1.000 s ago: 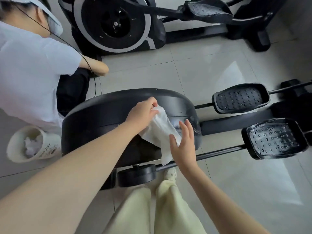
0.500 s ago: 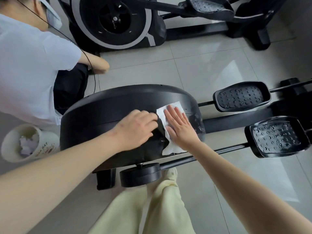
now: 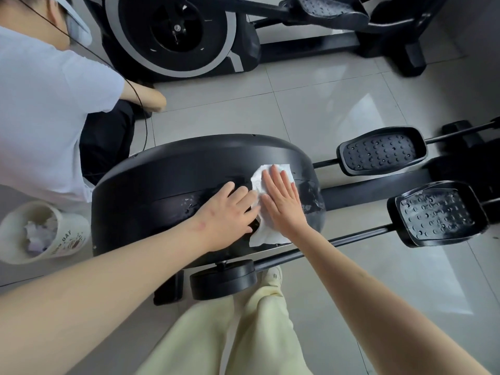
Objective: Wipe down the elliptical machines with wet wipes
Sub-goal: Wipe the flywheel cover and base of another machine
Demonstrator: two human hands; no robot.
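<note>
Head view.

Item: wet wipe [image 3: 272, 171], white, spread on the rounded black top of the near elliptical machine [image 3: 176, 171], toward its pedal end.

Right hand [image 3: 281, 203]: fingers straight, pressing the wipe flat.

Left hand [image 3: 230, 215]: fingers loosely extended, resting on the machine with fingertips at the wipe's edge, gripping nothing.

Handling, as judged: light, limp, damp (bunches readily). Best driven under a flat palm. The machine's shell looks rigid and smooth, likely slick where wet.

Glossy grey tiled floor [image 3: 338, 109]
</note>
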